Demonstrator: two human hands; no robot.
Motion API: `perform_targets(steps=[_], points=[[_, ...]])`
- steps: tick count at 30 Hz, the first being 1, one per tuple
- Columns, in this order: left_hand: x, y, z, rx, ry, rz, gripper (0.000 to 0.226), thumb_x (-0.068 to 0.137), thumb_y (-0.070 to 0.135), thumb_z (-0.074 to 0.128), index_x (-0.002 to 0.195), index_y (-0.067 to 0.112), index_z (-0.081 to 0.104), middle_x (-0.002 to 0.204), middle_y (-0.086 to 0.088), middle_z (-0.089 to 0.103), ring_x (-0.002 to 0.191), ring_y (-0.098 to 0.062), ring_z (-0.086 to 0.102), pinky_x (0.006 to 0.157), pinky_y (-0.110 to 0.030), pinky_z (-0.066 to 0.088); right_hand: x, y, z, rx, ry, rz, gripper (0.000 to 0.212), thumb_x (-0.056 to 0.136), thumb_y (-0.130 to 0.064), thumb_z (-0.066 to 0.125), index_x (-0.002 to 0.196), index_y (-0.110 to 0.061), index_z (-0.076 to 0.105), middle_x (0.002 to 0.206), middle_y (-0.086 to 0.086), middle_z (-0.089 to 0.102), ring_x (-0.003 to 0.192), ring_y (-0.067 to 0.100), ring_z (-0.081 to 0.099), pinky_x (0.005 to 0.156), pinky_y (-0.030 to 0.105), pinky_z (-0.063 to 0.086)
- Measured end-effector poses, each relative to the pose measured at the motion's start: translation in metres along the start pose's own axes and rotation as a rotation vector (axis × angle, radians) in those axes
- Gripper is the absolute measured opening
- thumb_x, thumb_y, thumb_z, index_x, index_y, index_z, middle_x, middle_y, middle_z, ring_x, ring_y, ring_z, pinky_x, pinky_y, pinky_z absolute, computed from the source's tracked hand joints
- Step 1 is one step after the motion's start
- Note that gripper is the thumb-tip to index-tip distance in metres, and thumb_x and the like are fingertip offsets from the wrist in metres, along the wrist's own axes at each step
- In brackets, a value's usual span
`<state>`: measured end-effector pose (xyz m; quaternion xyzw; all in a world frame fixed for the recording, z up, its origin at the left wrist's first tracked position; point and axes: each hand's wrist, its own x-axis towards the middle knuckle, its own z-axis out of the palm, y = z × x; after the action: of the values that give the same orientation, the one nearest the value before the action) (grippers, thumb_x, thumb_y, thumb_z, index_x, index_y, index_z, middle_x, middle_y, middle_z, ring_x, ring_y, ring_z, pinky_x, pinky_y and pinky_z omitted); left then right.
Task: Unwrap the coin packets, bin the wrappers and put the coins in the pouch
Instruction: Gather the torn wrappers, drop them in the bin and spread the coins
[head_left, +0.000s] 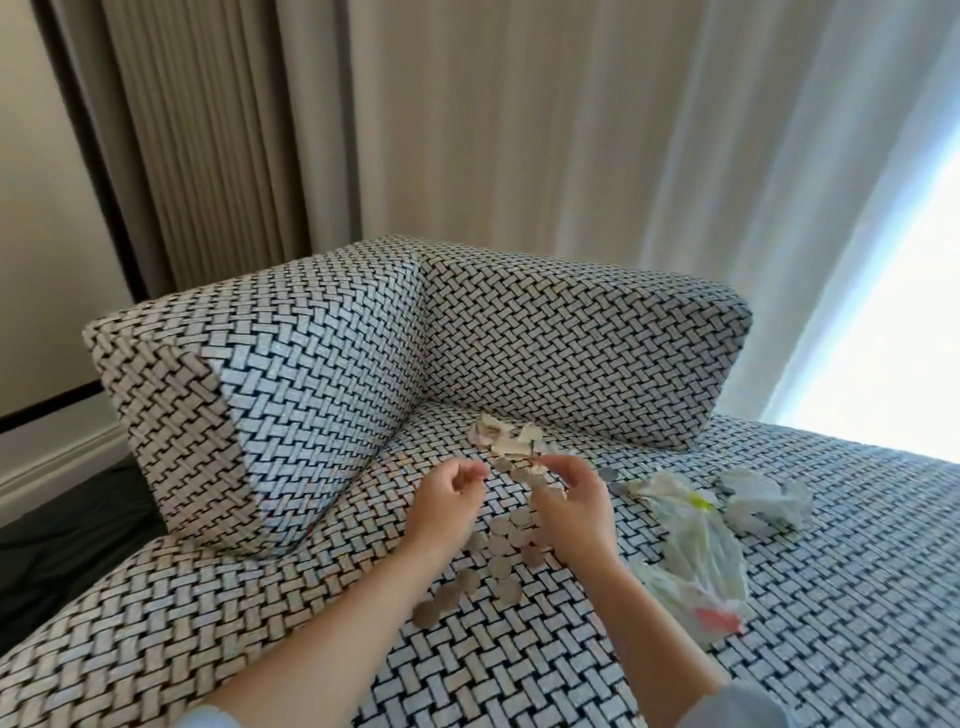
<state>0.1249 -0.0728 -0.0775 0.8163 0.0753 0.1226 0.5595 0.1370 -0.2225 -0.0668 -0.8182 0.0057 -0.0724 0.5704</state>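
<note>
Several loose coins (501, 545) lie scattered on the woven-pattern seat between my two hands, trailing down to the lower left. My left hand (447, 501) hovers above them with curled fingers and nothing visibly in it. My right hand (569, 506) pinches a scrap of beige wrapper paper (540, 467) at its fingertips, with a few coins just under it. A small heap of torn beige wrappers (501, 434) sits farther back near the cushion. To the right lies a clear plastic pouch (696, 551) with something red inside.
The seat (831, 597) is a sofa covered in black-and-white basket-weave fabric, with two bolster cushions (322, 374) meeting in a corner behind the coins. A crumpled white plastic bag (763, 499) lies at the right. Curtains (519, 130) hang behind; dark floor at the left.
</note>
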Motion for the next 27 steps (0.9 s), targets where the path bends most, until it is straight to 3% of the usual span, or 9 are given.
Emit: perform_targets(steps=[3,6,10,15,18,20,22,24,27], points=[[0.016,-0.002,0.011,0.064,0.013,0.049,0.027,0.089,0.01,0.06,0.097,0.036,0.06,0.114,0.013,0.057,0.104,-0.003,0.053,0.085,-0.017,0.04,0.02,0.002,0.001,-0.051,-0.017,0.02,0.036,0.084,-0.022,0.065,0.111,-0.042,0.052,0.115,-0.003,0.06,0.087,0.017,0.063,0.071,0.033,0.056],[0.031,-0.005,0.021,0.213,0.071,0.093,0.038,0.085,0.01,0.065,0.114,0.035,0.056,0.126,0.013,0.045,0.121,-0.005,0.037,0.1,-0.022,0.028,0.043,0.004,0.005,-0.174,-0.034,0.054,0.06,0.079,-0.024,0.066,0.134,-0.033,0.044,0.133,0.001,0.046,0.112,0.024,0.056,0.093,0.046,0.052],[0.056,-0.012,0.028,0.221,0.04,0.09,0.067,0.085,0.018,0.071,0.144,0.025,0.038,0.142,0.002,0.029,0.131,-0.012,0.03,0.108,-0.025,0.021,0.071,0.007,0.014,-0.28,-0.145,0.091,0.092,0.074,-0.032,0.072,0.151,-0.024,0.023,0.151,0.006,0.033,0.133,0.025,0.039,0.107,0.049,0.039],[0.086,-0.023,0.034,0.203,-0.042,0.114,0.08,0.085,0.016,0.071,0.15,0.029,0.027,0.145,0.004,0.024,0.117,0.0,0.026,0.101,-0.016,0.022,0.1,0.015,0.023,-0.289,-0.273,0.151,0.108,0.067,-0.039,0.074,0.155,-0.027,0.012,0.155,0.0,0.032,0.144,0.026,0.026,0.114,0.051,0.029],[0.102,-0.026,0.035,0.195,-0.088,0.113,0.078,0.087,0.009,0.064,0.151,0.033,0.025,0.152,0.005,0.021,0.12,0.002,0.024,0.092,-0.005,0.023,0.11,0.019,0.026,-0.336,-0.301,0.129,0.104,0.066,-0.039,0.069,0.154,-0.033,0.014,0.151,-0.004,0.038,0.144,0.022,0.017,0.118,0.05,0.019],[0.109,-0.027,0.037,0.241,-0.112,0.116,0.078,0.088,0.008,0.062,0.151,0.033,0.024,0.154,0.003,0.023,0.123,-0.001,0.026,0.099,-0.014,0.026,0.113,0.019,0.028,-0.381,-0.303,0.096,0.093,0.07,-0.036,0.065,0.152,-0.036,0.021,0.148,-0.004,0.042,0.143,0.019,0.017,0.119,0.047,0.016],[0.111,-0.026,0.039,0.342,-0.124,0.111,0.07,0.09,0.013,0.058,0.15,0.034,0.027,0.153,0.005,0.032,0.131,-0.01,0.028,0.114,-0.032,0.025,0.114,0.02,0.028,-0.395,-0.3,0.067,0.078,0.075,-0.037,0.062,0.148,-0.037,0.033,0.139,-0.002,0.054,0.14,0.017,0.027,0.119,0.045,0.017],[0.107,-0.027,0.039,0.383,-0.147,0.121,0.056,0.092,0.016,0.054,0.144,0.033,0.04,0.146,0.005,0.043,0.133,-0.016,0.032,0.117,-0.043,0.023,0.112,0.02,0.027,-0.393,-0.29,0.033,0.066,0.078,-0.039,0.063,0.141,-0.036,0.045,0.122,-0.003,0.065,0.125,0.016,0.049,0.116,0.045,0.025],[0.096,-0.028,0.035,0.336,-0.169,0.131,0.046,0.093,0.011,0.053,0.134,0.03,0.053,0.139,0.005,0.049,0.121,-0.015,0.048,0.102,-0.033,0.043,0.102,0.016,0.023,-0.386,-0.299,-0.002,0.051,0.079,-0.036,0.07,0.129,-0.036,0.058,0.106,-0.008,0.069,0.102,0.015,0.061,0.099,0.044,0.047]])
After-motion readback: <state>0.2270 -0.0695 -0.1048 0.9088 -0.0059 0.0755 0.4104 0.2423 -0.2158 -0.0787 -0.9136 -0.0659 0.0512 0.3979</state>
